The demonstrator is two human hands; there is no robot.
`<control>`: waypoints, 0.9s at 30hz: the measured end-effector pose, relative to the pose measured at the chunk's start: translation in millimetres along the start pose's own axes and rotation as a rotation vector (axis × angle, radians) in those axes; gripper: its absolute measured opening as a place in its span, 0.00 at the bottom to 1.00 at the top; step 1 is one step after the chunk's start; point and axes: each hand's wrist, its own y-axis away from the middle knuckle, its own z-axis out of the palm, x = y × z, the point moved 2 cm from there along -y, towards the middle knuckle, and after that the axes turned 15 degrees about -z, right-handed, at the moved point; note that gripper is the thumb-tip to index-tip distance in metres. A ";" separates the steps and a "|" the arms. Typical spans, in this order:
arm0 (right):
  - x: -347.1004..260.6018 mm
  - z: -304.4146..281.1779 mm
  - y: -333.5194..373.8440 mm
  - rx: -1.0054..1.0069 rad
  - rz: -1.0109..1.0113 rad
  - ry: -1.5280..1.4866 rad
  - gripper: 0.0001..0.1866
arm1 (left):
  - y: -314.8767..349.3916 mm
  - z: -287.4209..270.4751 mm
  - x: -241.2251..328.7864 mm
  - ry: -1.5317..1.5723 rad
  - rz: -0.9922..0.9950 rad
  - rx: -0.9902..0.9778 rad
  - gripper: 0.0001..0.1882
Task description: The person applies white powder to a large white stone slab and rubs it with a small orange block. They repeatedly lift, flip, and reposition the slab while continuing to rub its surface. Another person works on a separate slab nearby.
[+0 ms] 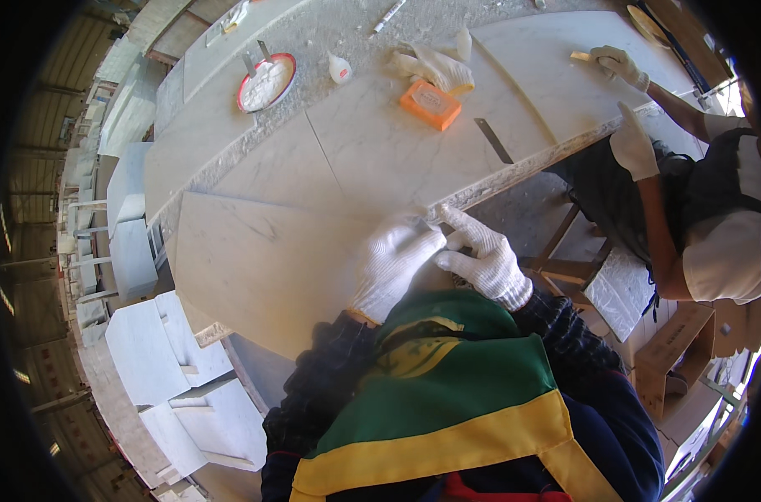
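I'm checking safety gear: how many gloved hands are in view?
4: the person's left hand and right hand, close together near the centre; a co-worker's upper hand at upper right, and lower hand below it.

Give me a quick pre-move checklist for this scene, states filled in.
1. Hands gloved: ok; left hand and right hand wear white gloves.
2. Hands empty: cannot tell; whatever lies between them is hidden.
3. Pale slab free of loose items: not ok; orange box and dark flat strip lie on it.
4. Bowl upright: ok; white material sits inside.
5. Co-worker's nearer hand apart from these hands: ok; off at right.
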 end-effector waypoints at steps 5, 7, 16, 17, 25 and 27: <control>-3.1 7.8 -3.1 -0.112 0.167 0.043 0.31 | 9.1 0.6 -4.9 0.113 -0.034 0.006 0.14; -8.7 3.5 -6.2 -0.159 0.145 0.027 0.29 | 7.4 -11.9 -5.7 0.226 -0.177 0.076 0.14; 5.2 -51.6 -31.9 -0.290 0.242 0.190 0.28 | -34.8 -156.8 -66.9 -0.434 0.052 0.899 0.22; 9.2 -49.0 -40.6 -0.338 0.164 0.224 0.28 | -36.1 -157.6 -81.6 -0.690 0.140 0.958 0.22; 45.6 14.9 -120.1 -0.781 -0.119 0.449 0.17 | -49.5 -166.2 -118.2 -0.766 0.184 0.935 0.23; 52.0 26.1 -129.5 -0.840 -0.147 0.468 0.16 | -48.6 -165.2 -115.1 -0.712 0.177 0.921 0.22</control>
